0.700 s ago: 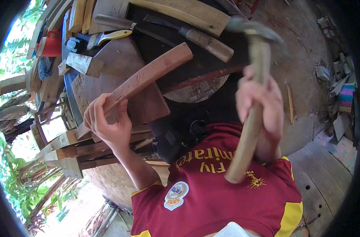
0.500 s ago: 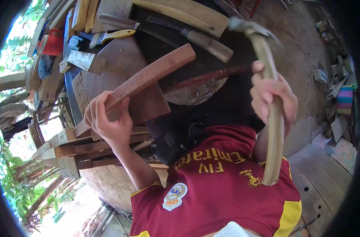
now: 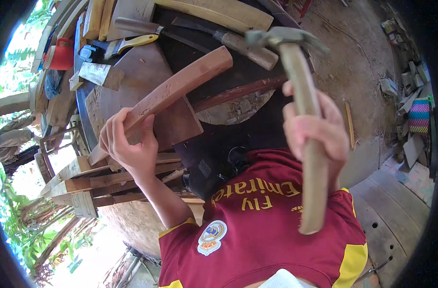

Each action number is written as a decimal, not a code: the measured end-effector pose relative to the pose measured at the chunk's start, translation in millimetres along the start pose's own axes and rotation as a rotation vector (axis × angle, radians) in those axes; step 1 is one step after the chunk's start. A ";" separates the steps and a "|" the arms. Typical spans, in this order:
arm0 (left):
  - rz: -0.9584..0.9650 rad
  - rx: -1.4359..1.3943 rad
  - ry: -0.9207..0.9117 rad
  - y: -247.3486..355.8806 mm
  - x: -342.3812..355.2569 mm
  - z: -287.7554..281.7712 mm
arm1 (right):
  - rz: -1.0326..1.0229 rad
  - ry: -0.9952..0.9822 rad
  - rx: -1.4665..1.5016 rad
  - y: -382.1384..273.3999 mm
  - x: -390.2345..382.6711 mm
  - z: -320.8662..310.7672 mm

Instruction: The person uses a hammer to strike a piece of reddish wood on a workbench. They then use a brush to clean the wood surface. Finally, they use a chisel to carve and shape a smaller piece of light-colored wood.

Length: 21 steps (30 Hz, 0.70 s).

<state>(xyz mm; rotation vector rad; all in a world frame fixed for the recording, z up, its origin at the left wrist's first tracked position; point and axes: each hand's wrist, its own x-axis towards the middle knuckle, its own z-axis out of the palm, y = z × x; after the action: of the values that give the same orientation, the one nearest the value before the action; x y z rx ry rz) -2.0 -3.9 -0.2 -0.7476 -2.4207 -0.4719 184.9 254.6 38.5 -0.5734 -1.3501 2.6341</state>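
My left hand (image 3: 130, 144) is closed around the lower end of a long reddish-brown wooden piece (image 3: 190, 79), which slants up to the right. Under that piece lies a flat brown board (image 3: 180, 127). In my right hand (image 3: 324, 129) is a claw hammer (image 3: 296, 72), gripped partway along its pale wooden handle, head up. The hammer head is in the air, to the right of the wooden piece and apart from it. Beyond the piece rests a chisel-like tool with a thick wooden handle (image 3: 247, 50).
Along the far side are another wood-handled tool (image 3: 137, 25), a yellow-handled paintbrush (image 3: 138, 41), a curved timber (image 3: 223, 13) and a red mug (image 3: 60, 55). A whitish flat-bladed piece (image 3: 99, 73) lies at left. Stacked wood lengths (image 3: 108, 182) sit below my left hand.
The hammer in my right hand has swung left, toward the wooden piece. My left hand keeps its hold on the piece; the whole view has shifted slightly.
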 end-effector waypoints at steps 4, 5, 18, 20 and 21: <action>-0.019 0.002 0.012 -5.1 -3.9 -0.7 | -0.230 0.109 0.212 -8.8 -5.9 -30.0; -0.025 -0.003 0.013 -5.9 -3.7 -0.1 | -0.307 0.185 0.244 -7.5 -6.5 -32.0; 0.018 -0.007 0.024 -2.4 0.3 4.4 | -0.056 0.064 0.069 -5.8 -6.4 13.2; -0.025 0.009 0.014 -6.7 -5.1 -0.8 | -0.145 -0.043 0.217 -10.6 -4.6 -19.6; -0.014 0.001 0.019 -5.8 -3.6 -0.2 | -0.201 -0.081 0.191 -15.5 -8.2 -27.1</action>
<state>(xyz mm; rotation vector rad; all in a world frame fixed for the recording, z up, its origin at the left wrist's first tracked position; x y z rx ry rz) -2.9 -10.0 -3.1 -0.7232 -2.4096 -0.4808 202.0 282.0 38.9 -0.2923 -1.0940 2.6050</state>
